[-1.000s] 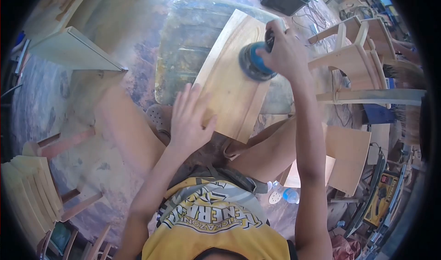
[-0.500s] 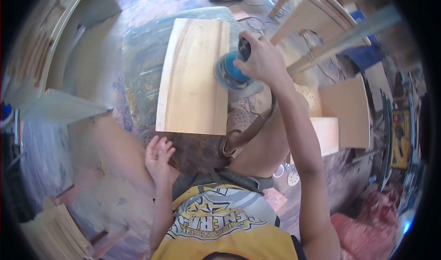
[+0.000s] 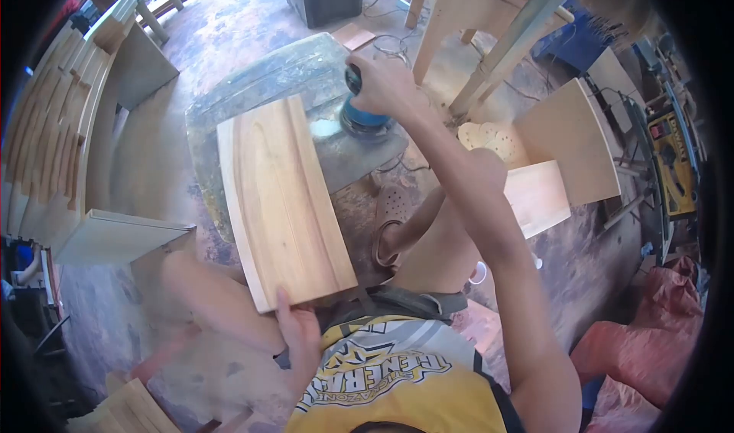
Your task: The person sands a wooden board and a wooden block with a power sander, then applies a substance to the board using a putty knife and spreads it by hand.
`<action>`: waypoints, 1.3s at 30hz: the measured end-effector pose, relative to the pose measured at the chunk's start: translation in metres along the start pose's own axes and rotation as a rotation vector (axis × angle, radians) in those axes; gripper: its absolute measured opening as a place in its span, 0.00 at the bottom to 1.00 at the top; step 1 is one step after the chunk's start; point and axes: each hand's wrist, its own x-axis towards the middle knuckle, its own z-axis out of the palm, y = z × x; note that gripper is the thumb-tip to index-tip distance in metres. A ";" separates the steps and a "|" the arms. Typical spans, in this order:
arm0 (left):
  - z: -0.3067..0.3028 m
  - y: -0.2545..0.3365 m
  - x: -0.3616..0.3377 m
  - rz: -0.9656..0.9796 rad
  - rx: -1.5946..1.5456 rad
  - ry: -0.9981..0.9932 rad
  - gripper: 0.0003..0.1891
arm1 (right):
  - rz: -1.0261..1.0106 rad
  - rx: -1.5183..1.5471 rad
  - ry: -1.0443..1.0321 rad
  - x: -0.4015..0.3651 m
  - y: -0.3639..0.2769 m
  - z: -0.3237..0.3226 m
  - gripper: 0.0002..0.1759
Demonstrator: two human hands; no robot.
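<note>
A pale wooden board [image 3: 281, 203] with brown grain lies tilted toward me, its far part over a low worn work surface [image 3: 294, 69]. My left hand [image 3: 298, 327] grips the board's near end, thumb on top and fingers underneath, partly hidden. Wrapped round the dark top of a blue orbital sander [image 3: 359, 118] is my right hand [image 3: 386, 85]. The sander rests on the work surface to the right of the board, apart from it. Beside it a light patch shows on the surface.
Wooden furniture frames [image 3: 466, 27] stand at the back right, and a black bin [image 3: 325, 3] at the back. Stacked wood pieces [image 3: 50, 119] line the left. Light panels [image 3: 569, 142], a red sack [image 3: 650, 333] and a yellow tool case [image 3: 673, 161] are at right. Cords lie on the floor.
My left hand has taken hold of the board's near end, and the board has come toward me and turned. The sander has moved from the board's right edge onto the work surface.
</note>
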 end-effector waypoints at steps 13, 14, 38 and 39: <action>0.034 -0.003 0.020 -0.129 0.158 -0.290 0.23 | -0.044 0.050 -0.040 0.069 0.001 0.034 0.46; 0.025 0.002 0.021 -0.181 0.188 -0.316 0.23 | -0.043 0.047 0.005 0.068 0.015 0.037 0.47; 0.517 0.054 0.387 0.208 1.806 -0.698 0.29 | 1.465 0.506 0.524 -0.588 0.055 0.213 0.16; 0.517 0.059 0.397 0.234 1.791 -0.629 0.29 | 1.718 0.427 0.366 -0.638 0.050 0.215 0.19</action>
